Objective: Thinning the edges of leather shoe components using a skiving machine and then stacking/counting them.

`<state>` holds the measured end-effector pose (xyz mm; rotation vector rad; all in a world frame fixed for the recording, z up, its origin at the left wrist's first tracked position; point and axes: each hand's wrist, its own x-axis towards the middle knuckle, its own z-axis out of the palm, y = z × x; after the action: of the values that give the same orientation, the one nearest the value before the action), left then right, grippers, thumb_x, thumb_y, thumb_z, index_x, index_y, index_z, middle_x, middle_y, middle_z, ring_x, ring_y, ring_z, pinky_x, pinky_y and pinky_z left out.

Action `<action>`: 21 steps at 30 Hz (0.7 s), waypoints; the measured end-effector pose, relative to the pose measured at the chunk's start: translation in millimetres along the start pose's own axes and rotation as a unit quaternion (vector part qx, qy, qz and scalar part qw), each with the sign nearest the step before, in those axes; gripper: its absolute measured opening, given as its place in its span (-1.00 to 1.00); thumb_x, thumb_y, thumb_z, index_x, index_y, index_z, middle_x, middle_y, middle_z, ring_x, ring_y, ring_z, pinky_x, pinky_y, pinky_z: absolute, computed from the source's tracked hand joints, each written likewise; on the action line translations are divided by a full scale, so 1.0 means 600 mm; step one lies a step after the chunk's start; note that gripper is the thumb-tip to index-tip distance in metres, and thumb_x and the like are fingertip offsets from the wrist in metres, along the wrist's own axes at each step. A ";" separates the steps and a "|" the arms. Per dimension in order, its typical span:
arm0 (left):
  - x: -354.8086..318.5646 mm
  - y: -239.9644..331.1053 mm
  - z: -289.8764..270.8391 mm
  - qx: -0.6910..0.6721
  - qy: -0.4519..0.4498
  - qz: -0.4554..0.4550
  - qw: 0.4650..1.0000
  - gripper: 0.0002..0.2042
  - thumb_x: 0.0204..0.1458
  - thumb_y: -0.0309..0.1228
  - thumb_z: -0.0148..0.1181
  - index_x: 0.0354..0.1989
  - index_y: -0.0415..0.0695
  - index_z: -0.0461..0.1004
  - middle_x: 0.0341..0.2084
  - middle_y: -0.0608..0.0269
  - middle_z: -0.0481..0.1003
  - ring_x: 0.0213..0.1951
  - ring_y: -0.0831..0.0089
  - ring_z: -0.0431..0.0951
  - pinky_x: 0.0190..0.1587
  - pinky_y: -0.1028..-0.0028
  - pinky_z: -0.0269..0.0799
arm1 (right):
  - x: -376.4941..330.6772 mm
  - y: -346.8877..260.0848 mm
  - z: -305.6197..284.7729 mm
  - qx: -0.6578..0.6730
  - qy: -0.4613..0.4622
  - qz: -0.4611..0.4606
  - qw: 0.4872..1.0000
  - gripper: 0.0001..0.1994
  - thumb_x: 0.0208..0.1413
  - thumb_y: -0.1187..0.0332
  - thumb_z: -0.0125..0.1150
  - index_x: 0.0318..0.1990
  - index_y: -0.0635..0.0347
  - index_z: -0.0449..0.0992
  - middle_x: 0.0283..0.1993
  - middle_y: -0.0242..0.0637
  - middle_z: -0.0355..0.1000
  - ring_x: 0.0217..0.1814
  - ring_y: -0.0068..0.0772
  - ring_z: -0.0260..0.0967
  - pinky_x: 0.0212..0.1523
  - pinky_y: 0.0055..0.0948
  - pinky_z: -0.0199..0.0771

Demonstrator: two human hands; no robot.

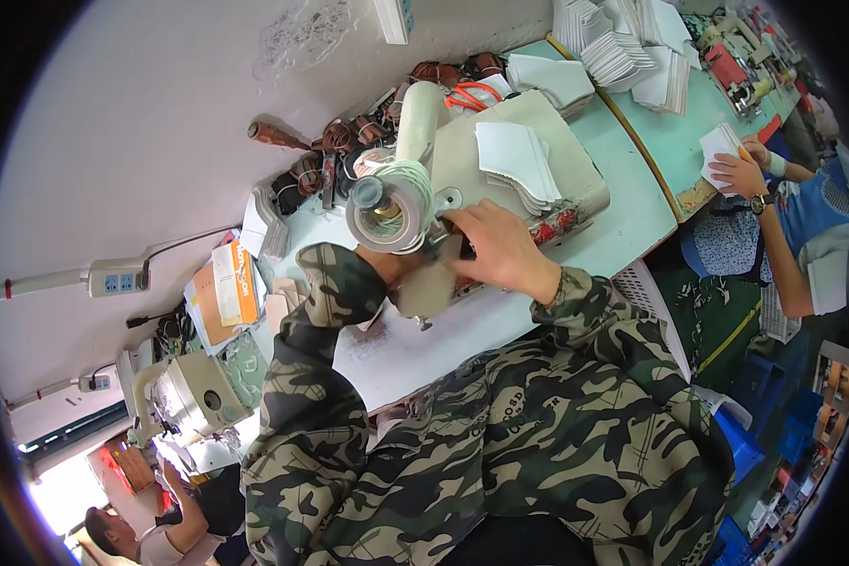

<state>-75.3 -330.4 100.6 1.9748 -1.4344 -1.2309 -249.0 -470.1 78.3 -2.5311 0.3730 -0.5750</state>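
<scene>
A cream sewing machine (519, 151) stands on the pale table in front of me, with a tape-like roll (387, 219) and pale green thread around its near end. Just below the roll is a flat tan-grey piece (426, 291), smeared by motion. My right hand (507, 247) is closed, thumb and fingers curled at the right edge of that piece. On its left side my left hand (379, 264) reaches in; the roll and the piece hide its fingers. A stack of white cut pieces (517, 160) lies on top of the machine.
Brown leathery bundles (340, 137) and orange-handled scissors (472, 94) lie along the wall. More white stacks (618, 57) fill the back right. A co-worker's hands (740, 170) hold white pieces at right. Another person (151, 533) works lower left near a second machine (198, 396).
</scene>
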 end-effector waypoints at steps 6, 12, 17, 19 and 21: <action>-0.021 -0.172 0.026 0.115 0.287 -0.186 0.933 -0.74 0.02 -0.20 0.17 -0.21 -0.10 0.49 -0.42 -0.03 0.53 -0.31 0.01 0.55 -0.33 0.15 0.45 | 0.053 0.021 -0.115 0.110 0.009 -0.057 0.992 -0.70 -0.15 0.40 0.28 -0.18 0.17 0.54 -0.31 -0.24 0.49 -0.24 -0.07 0.43 -0.17 -0.20 0.43; -0.088 -0.275 0.139 0.223 0.176 -0.270 0.920 -0.66 0.03 -0.12 0.12 -0.09 -0.05 0.45 -0.18 0.02 0.49 -0.15 -0.04 0.52 -0.12 0.07 0.43 | 0.031 0.079 -0.143 -0.135 -0.017 -0.035 0.990 -0.42 -0.30 0.29 0.46 0.00 0.12 0.45 -0.02 -0.23 0.40 0.07 -0.14 0.31 0.08 -0.18 0.27; -0.096 -0.253 0.161 0.212 0.253 -0.230 0.915 -0.69 0.01 -0.16 0.14 -0.13 -0.05 0.45 -0.20 0.08 0.48 -0.25 -0.03 0.54 -0.18 0.06 0.43 | 0.081 0.087 -0.142 -0.146 0.102 -0.019 0.984 -0.10 -0.41 0.23 0.53 0.23 0.15 0.24 0.11 -0.14 0.30 0.16 -0.05 0.22 0.18 -0.14 0.17; -0.105 -0.259 0.170 0.298 0.341 -0.103 0.886 -0.71 0.01 -0.20 0.19 -0.14 -0.06 0.51 -0.33 0.01 0.52 -0.26 -0.05 0.53 -0.23 0.12 0.45 | 0.113 0.093 -0.123 -0.154 -0.142 0.103 0.972 -0.12 -0.27 0.13 0.48 0.24 0.20 0.18 0.22 -0.09 0.20 0.29 -0.02 0.11 0.24 -0.02 0.04; -0.114 -0.275 0.163 0.284 0.320 -0.150 0.891 -0.77 -0.02 -0.25 0.21 -0.24 -0.08 0.52 -0.39 0.03 0.52 -0.34 0.00 0.54 -0.27 0.13 0.45 | 0.095 0.091 -0.112 -0.151 -0.040 0.039 0.987 -0.20 -0.22 0.16 0.46 0.21 0.22 0.22 0.19 -0.08 0.25 0.23 -0.04 0.19 0.19 -0.06 0.14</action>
<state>-71.9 -187.6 -45.0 2.7130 -1.2359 -0.1532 -238.8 -564.3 119.8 -2.8030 0.5633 -0.4115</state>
